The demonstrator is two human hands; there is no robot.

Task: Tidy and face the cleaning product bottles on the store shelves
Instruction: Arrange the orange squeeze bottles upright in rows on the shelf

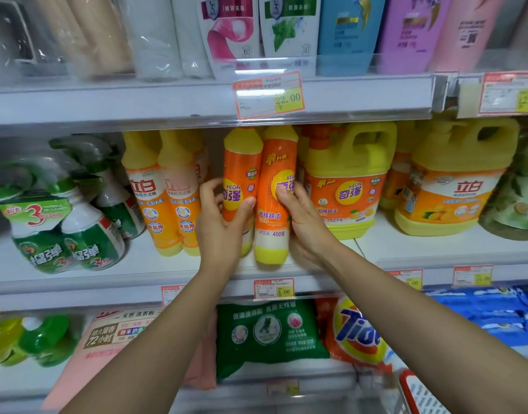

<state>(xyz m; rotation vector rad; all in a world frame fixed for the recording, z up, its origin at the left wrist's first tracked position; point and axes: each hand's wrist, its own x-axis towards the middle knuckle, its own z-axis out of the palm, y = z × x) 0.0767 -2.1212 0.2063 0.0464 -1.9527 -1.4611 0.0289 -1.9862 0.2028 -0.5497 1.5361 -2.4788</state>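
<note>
Two slim orange-and-yellow dish soap bottles stand side by side at the middle of the centre shelf (167, 267). My left hand (219, 222) wraps the left orange bottle (241, 168), thumb on its front, the label turned a little to the left. My right hand (301, 222) grips the right orange bottle (276, 222) from its right side, thumb across the label; this bottle leans slightly and its label faces forward.
Two yellow-orange bottles (164, 198) stand left of my hands, green spray bottles (74, 234) further left. Big yellow jugs (346, 186) fill the right. Detergent bags (268, 333) lie on the shelf below; shampoo bottles (346, 31) stand above. A red basket (418, 395) sits bottom right.
</note>
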